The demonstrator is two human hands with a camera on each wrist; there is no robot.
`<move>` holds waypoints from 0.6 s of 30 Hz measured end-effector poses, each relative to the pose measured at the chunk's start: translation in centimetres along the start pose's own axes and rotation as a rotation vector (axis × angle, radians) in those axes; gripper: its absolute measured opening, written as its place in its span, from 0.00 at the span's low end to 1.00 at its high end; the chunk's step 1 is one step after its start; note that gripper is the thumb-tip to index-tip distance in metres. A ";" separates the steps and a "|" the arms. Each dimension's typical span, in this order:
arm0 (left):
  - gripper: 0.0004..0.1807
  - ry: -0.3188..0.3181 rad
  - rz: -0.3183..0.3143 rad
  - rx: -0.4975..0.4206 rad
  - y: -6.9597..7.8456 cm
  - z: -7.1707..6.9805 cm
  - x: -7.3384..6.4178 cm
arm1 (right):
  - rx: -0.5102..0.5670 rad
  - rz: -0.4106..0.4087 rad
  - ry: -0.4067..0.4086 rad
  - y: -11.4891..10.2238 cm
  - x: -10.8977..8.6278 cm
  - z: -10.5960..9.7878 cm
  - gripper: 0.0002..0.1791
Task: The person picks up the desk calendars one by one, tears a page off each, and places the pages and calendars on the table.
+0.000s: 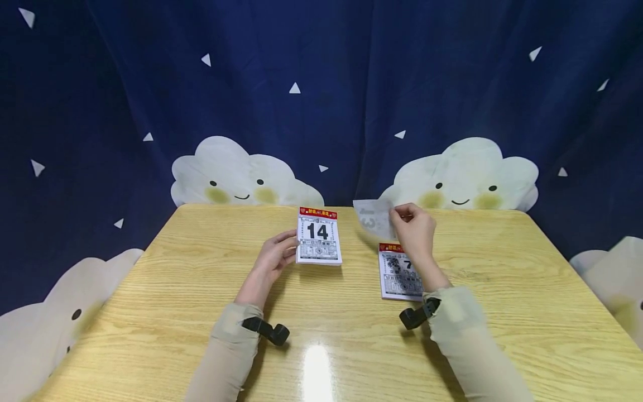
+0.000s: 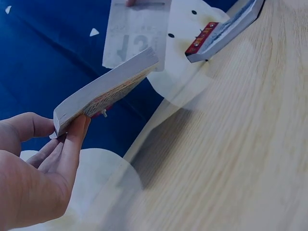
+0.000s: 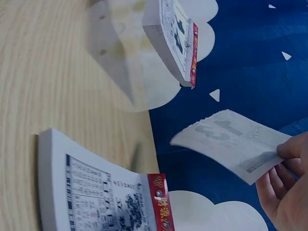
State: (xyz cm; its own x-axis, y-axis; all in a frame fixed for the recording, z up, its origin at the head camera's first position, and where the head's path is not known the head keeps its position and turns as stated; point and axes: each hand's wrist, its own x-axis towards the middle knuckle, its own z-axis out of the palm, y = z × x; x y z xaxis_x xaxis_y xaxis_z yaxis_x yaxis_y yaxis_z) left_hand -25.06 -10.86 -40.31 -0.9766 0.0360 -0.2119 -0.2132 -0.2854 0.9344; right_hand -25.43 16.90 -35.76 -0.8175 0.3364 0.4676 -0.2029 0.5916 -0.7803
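Note:
My left hand [image 1: 277, 254] grips the left edge of a thick tear-off calendar [image 1: 318, 237] with a red header, its top page reading 14. The left wrist view shows this calendar held up off the table, thumb on one face and fingers on the other. A thin loose calendar page [image 3: 226, 142] is pinched at one edge by my right hand [image 1: 416, 229]; a 13 shows through it reversed, and one edge looks ragged. Below that hand a second tear-off calendar [image 1: 397, 279] lies on the table, partly hidden by my right wrist, with a 7 visible.
The light wooden table [image 1: 341, 318] reaches back to a dark blue curtain [image 1: 321, 100] with white triangles and smiling clouds. Both sleeved wrists carry black camera straps. A bright light reflection [image 1: 317, 371] lies on the table's near part.

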 end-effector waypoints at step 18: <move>0.25 0.013 -0.007 -0.002 -0.3 -0.8 0.5 | -0.116 -0.207 -0.070 0.4 -1.5 2.9 0.05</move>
State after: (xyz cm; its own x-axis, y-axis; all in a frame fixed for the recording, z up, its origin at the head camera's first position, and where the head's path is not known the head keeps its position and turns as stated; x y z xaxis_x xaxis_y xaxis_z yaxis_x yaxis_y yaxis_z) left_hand -25.46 -11.55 -40.94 -0.9747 0.0250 -0.2221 -0.2198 -0.2870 0.9324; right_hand -25.88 14.49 -37.98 -0.8010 0.1496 0.5797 -0.3103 0.7243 -0.6157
